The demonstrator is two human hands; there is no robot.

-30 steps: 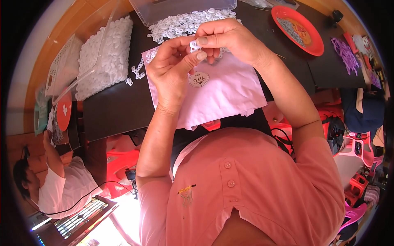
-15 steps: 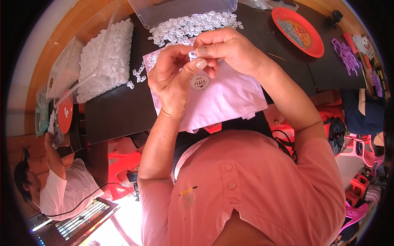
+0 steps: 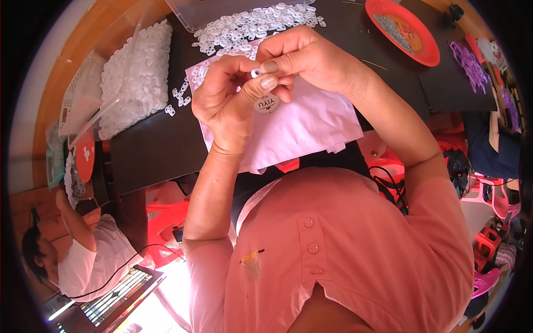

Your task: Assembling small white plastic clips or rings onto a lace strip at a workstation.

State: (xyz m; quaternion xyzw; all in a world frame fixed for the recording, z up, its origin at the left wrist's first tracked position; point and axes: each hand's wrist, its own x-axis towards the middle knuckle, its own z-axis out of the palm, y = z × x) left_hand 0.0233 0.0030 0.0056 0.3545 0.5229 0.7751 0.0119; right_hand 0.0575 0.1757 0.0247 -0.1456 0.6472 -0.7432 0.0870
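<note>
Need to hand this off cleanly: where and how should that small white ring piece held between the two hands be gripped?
Pinch the small white ring piece across its outer rim, coming from above. Its hole shows toward the camera, and the left hand and right hand already cover its left and right sides.

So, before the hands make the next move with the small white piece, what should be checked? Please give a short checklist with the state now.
1. Small white piece pinched between both thumbs: ok, it shows at the fingertips.
2. Left hand and right hand meet above the pale purple sheet: ok.
3. Round tag sits just under the left thumb: ok; whether it is already joined to the piece, cannot tell.
4. Loose white pieces lie on the black table behind the hands: ok, a supply is there.
5. Red plate stands apart at the right: ok, not in the way.
</note>
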